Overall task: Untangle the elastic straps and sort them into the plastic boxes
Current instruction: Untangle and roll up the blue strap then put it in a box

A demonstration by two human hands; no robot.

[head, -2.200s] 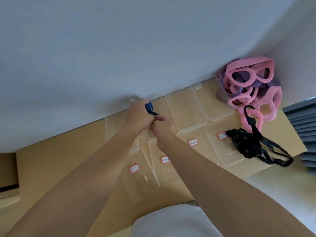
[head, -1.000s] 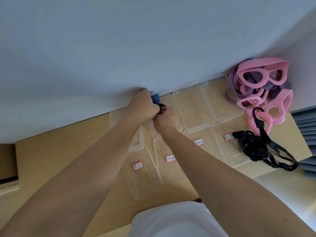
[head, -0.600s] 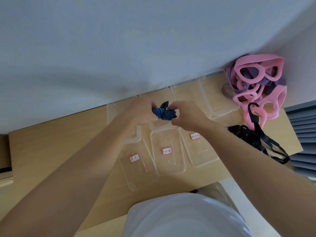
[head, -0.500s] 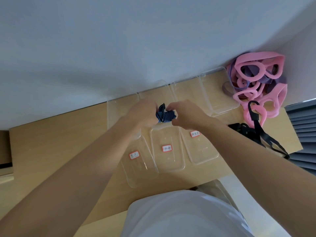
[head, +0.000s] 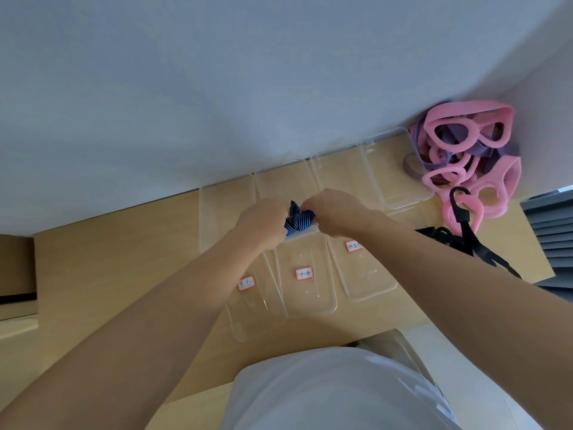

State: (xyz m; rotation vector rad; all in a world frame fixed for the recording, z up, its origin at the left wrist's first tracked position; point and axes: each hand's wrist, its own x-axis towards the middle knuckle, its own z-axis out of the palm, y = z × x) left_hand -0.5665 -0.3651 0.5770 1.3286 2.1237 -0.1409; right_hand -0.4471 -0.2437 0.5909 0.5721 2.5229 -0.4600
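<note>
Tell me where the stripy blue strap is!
In the head view the blue striped strap sits mid-frame, pinched between the left hand and right hand, above the middle labelled box.

You wear a plain white fabric top [head: 325, 395]. It is smooth and unmarked, with soft folds toward its right edge. Your long left forearm [head: 161, 321] and right forearm [head: 449, 274] are bare along all of their visible length. Your left hand [head: 263, 221] and right hand [head: 336, 212] are bare too. Just above the top's right edge shows a pale beige-grey patch of fabric [head: 398, 341]. Whether it is your trousers cannot be told.
</note>
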